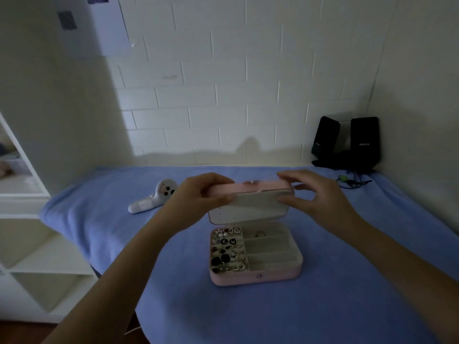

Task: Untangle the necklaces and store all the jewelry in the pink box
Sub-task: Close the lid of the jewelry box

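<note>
Now | pink box [255, 276] sits open on the blue cloth [347, 294], lid [248, 207] half raised | left hand [196, 197] grips the lid's left end | right hand [320, 198] pinches its right end | earrings [227, 253] fill the box's left compartments | one small piece [259, 234] lies in the top right slot

Raised lid [249, 207] partly overhangs the pink box [236, 279]; white device [154, 197] and speakers [365, 142] sit well aside
</note>
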